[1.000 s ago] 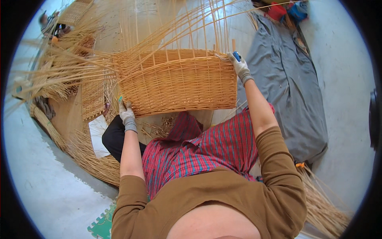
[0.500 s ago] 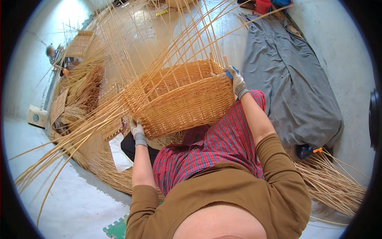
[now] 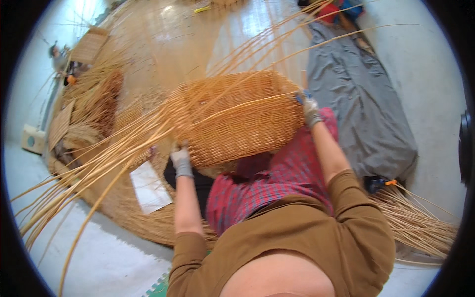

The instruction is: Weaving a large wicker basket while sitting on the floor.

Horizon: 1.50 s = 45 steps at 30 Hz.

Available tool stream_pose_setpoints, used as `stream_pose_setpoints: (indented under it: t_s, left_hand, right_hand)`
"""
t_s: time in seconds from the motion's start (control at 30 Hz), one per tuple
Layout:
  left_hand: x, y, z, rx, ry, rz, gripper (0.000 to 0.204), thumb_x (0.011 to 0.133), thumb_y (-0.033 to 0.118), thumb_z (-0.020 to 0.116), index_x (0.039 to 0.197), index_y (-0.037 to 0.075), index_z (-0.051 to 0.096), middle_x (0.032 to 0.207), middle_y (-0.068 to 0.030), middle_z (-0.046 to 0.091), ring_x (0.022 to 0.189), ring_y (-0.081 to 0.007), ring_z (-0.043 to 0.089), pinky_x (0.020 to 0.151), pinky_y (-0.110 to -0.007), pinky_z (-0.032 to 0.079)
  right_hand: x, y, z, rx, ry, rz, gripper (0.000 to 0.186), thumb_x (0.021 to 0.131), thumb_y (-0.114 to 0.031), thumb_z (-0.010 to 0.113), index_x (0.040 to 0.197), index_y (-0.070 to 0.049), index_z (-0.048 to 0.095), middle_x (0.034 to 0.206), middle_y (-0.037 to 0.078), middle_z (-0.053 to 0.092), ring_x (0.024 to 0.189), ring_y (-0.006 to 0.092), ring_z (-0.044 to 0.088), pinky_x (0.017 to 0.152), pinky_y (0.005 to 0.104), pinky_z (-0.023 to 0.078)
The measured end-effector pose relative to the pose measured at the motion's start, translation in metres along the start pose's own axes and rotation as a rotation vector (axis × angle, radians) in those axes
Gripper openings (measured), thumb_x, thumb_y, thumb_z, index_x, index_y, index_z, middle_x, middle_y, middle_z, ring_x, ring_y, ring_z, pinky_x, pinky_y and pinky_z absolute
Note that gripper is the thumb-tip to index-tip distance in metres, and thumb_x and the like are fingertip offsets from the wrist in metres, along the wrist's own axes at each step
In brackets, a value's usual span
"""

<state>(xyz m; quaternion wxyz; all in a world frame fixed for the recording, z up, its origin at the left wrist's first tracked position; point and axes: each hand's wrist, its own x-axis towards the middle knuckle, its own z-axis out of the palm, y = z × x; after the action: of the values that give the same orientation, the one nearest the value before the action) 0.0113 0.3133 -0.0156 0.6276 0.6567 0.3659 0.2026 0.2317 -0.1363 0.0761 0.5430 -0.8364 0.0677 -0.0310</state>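
A woven wicker basket [image 3: 242, 128], long loose canes [image 3: 114, 158] trailing from it toward the lower left and upper right, is held over my lap, which has red striped cloth [image 3: 262, 188] on it. My gloved left hand [image 3: 180, 153] grips the basket's lower left corner. My gloved right hand [image 3: 309, 106] grips its right end, next to a small blue object that I cannot make out clearly.
Reed bundles [image 3: 94, 99] and a white sheet [image 3: 148, 188] lie left. A grey cloth-covered heap [image 3: 361, 114] is right, beside more canes [image 3: 410, 222]. A person [image 3: 58, 59] is at the far upper left; a red container [image 3: 326, 12] stands upper right.
Over the last second the basket and both hands have moved rightward and slightly down in the picture. The loose canes now sweep down across the lower left. Both hands keep their grip.
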Motion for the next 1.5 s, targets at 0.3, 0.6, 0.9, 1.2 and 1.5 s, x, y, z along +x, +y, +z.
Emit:
stream_pose_setpoints:
  t_s: [0.3,0.6,0.9,1.2,1.5]
  left_hand:
    - [-0.003,0.014,-0.014,0.0,0.021,-0.053,0.047,0.088,0.011,0.073,0.129,-0.005,0.056,0.119,-0.0119,0.067,0.104,-0.0209,0.062,0.093,-0.029,0.046]
    - [-0.092,0.045,0.032,-0.007,-0.048,0.38,0.019,0.093,0.009,0.066,0.11,0.003,0.062,0.101,-0.0073,0.064,0.092,-0.0147,0.059,0.082,-0.028,0.05]
    - [-0.163,0.064,0.044,-0.387,-0.698,-0.525,0.017,0.09,0.022,0.071,0.093,0.011,0.059,0.071,-0.0047,0.062,0.052,-0.0133,0.059,0.044,-0.027,0.05]
    - [-0.037,0.19,-0.064,-0.662,-0.016,0.406,0.009,0.096,0.001,0.054,0.1,0.004,0.062,0.091,-0.009,0.066,0.078,-0.011,0.057,0.07,-0.026,0.05]
    - [0.048,0.223,-0.053,1.445,0.277,1.108,0.015,0.092,0.027,0.059,0.099,0.015,0.067,0.081,-0.0099,0.067,0.083,-0.0261,0.066,0.09,-0.041,0.048]
  right_hand:
    - [-0.041,0.02,-0.024,0.425,-0.106,0.075,0.03,0.09,-0.033,0.069,0.105,-0.007,0.067,0.107,0.005,0.066,0.097,0.0144,0.06,0.093,0.0298,0.046]
    - [-0.189,-0.073,0.064,0.06,-0.615,-0.075,0.032,0.085,-0.021,0.077,0.112,-0.011,0.062,0.087,0.004,0.066,0.082,0.0135,0.066,0.075,0.0312,0.056]
    - [-0.183,-0.093,0.072,-0.531,-1.091,-0.478,0.057,0.089,-0.061,0.053,0.123,-0.016,0.061,0.1,0.021,0.069,0.094,0.0381,0.067,0.081,0.0469,0.053]
    - [-0.077,-0.093,0.024,-0.466,-0.317,-0.477,0.024,0.086,-0.033,0.07,0.083,-0.009,0.069,0.075,0.012,0.065,0.076,0.032,0.064,0.07,0.0432,0.049]
    - [-0.061,-0.197,0.135,-0.462,-0.148,-0.849,0.023,0.087,-0.031,0.069,0.079,-0.009,0.066,0.077,0.009,0.065,0.08,0.0279,0.063,0.074,0.0411,0.049]
